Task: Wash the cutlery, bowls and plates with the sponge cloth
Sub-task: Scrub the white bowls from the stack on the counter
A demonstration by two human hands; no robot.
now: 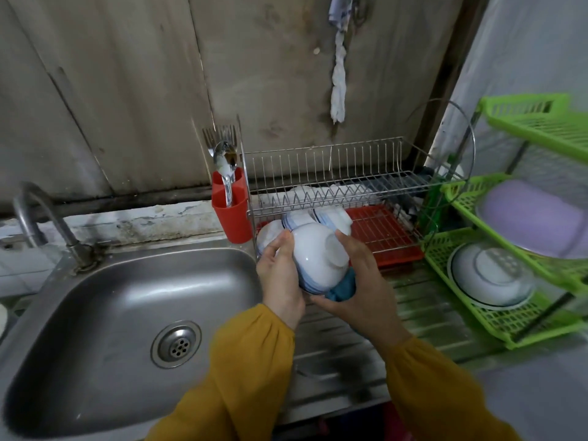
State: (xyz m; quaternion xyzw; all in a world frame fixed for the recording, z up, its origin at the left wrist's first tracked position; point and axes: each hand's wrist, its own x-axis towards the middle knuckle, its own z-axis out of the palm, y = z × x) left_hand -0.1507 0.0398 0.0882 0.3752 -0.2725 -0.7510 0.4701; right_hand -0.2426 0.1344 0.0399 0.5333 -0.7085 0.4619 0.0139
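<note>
At centre frame, above the ribbed steel bench (423,316), an upturned white blue-banded ceramic bowl (315,259) looks wet; a slackened hold could drop it onto the racked bowls (332,218) or bench. The left hand (280,278) curls round its left side; the right hand (362,281) clasps its right, trapping a teal sponge cloth (343,288) underneath.

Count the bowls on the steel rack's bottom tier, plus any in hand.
4. The held bowl sits upside down between left hand and right hand. Three lie inverted on the steel rack, bottom tier: left bowl, middle bowl, right bowl. Others may hide behind.
</note>
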